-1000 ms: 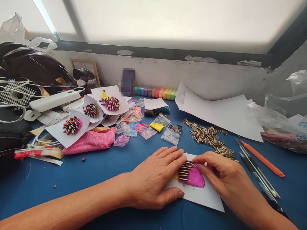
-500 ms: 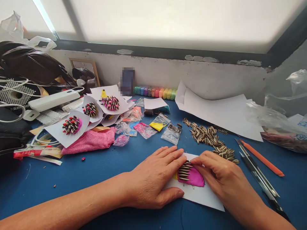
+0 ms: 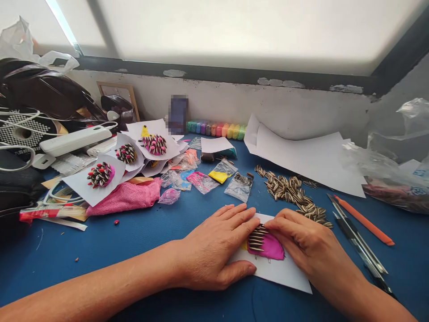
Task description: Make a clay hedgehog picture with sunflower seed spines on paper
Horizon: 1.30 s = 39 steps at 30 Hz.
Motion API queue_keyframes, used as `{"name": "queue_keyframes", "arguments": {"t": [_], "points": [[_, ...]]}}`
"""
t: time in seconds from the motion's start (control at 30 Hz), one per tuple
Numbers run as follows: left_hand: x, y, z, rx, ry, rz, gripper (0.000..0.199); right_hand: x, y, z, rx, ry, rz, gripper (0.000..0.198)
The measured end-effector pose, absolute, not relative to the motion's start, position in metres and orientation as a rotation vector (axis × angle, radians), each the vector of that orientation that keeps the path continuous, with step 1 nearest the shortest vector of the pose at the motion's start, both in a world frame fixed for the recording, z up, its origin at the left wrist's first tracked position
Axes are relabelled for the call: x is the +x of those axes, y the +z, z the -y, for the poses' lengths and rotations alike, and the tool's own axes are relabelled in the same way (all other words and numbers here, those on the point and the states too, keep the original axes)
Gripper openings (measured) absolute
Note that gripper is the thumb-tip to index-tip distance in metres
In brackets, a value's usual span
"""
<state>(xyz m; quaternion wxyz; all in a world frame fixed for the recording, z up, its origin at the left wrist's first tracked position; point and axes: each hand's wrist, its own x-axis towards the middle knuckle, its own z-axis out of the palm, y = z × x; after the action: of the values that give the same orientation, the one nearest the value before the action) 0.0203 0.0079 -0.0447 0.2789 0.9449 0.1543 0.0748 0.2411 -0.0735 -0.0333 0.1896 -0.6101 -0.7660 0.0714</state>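
Note:
My left hand [image 3: 217, 250] lies flat on the left side of a white sheet of paper [image 3: 284, 279], fingers stretched out. On the paper sits a flattened magenta clay shape [image 3: 273, 247], with a bit of yellow clay [image 3: 245, 245] at its left, partly under my hand. Striped sunflower seeds [image 3: 257, 239] stick into the clay in rows. My right hand [image 3: 308, 246] pinches at the upper edge of the clay, on a sunflower seed mostly hidden by the fingertips. Beyond it lies a pile of loose sunflower seeds [image 3: 284, 188].
Pens [image 3: 360, 237] and an orange stick-shaped tool [image 3: 365, 220] lie at right. Small clay bags [image 3: 219, 175], a pink cloth [image 3: 124, 197] and seed-covered clay figures on paper [image 3: 100, 175] are at left and centre. White sheets [image 3: 301, 156] lie behind.
The view has shifted very slightly. Both hands keep nearly the same places, the right still pinching at the clay's upper edge.

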Motion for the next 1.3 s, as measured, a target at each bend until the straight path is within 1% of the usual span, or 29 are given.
{"name": "queue_keyframes", "arguments": {"t": [0.1,0.27,0.43,0.53,0.63,0.97,1.1,1.3], "points": [[0.02,-0.046,-0.008,2.544,0.203,-0.406,0.081,0.243,-0.031,0.075,-1.691,0.147,2.162,0.022],[0.02,-0.047,-0.008,2.544,0.208,-0.401,0.084,0.252,-0.027,0.076,-1.685,-0.043,2.11,0.027],[0.019,-0.045,-0.007,2.538,0.199,-0.414,0.083,0.279,-0.027,0.073,-1.87,-0.335,2.01,0.041],[0.019,-0.044,-0.008,2.546,0.21,-0.404,0.08,0.292,-0.026,0.071,-1.958,-0.395,1.959,0.048],[0.019,-0.045,-0.008,2.546,0.23,-0.395,0.08,0.295,-0.026,0.07,-1.981,-0.388,1.949,0.051],[0.017,-0.051,-0.008,2.508,0.316,-0.395,0.086,0.294,-0.035,0.07,-2.047,-0.313,2.034,0.039],[0.016,-0.051,-0.006,2.541,0.366,-0.386,0.084,0.293,-0.039,0.068,-2.049,-0.315,2.073,0.036],[0.016,-0.052,-0.006,2.549,0.361,-0.414,0.081,0.286,-0.033,0.07,-2.024,-0.283,2.125,0.024]]}}
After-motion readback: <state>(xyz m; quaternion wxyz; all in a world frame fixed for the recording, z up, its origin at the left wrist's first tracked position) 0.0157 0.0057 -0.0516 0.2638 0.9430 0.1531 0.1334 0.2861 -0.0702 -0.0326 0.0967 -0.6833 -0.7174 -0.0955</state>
